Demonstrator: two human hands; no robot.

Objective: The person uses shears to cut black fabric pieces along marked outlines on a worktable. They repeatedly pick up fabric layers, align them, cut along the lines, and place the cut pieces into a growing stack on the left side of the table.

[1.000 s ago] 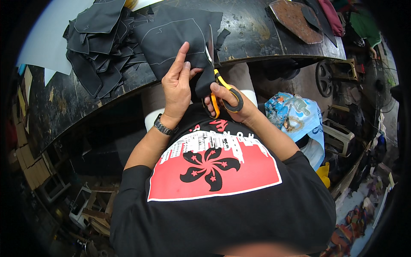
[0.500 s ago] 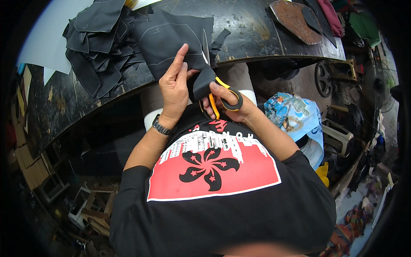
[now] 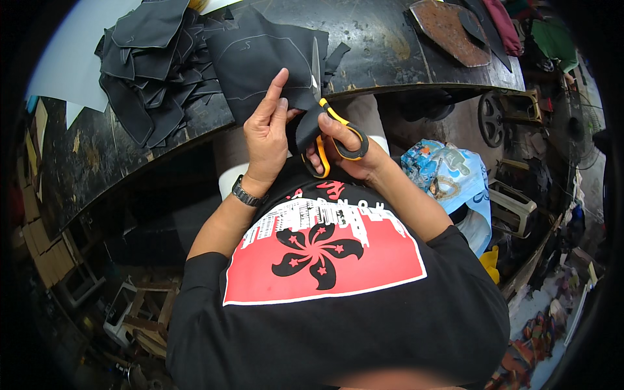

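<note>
My right hand (image 3: 348, 146) grips a pair of scissors (image 3: 334, 116) with yellow and black handles, thumb through one loop and fingers through the other. The visible blade points away from me along the right side of a piece of black fabric (image 3: 257, 58) marked with pale chalk-like outlines. With my left hand (image 3: 266, 133) I hold the fabric's near edge. Its index finger points up over the cloth, the thumb lies beside it, and the remaining fingers are mostly hidden. A strip of the fabric hangs down between my hands, past the table edge.
Cut black pieces (image 3: 146, 71) lie heaped at the left of the dark, worn table (image 3: 78, 162). A brown flat template (image 3: 448, 32) lies at the far right. A light blue patterned cloth (image 3: 452, 175) drapes near my right elbow, beside a black handwheel (image 3: 491, 120).
The scissors have shifted slightly, showing more of the blade and pivot, and their handles have moved. The fabric has slid slightly rightward; my left hand stays nearly in place.
</note>
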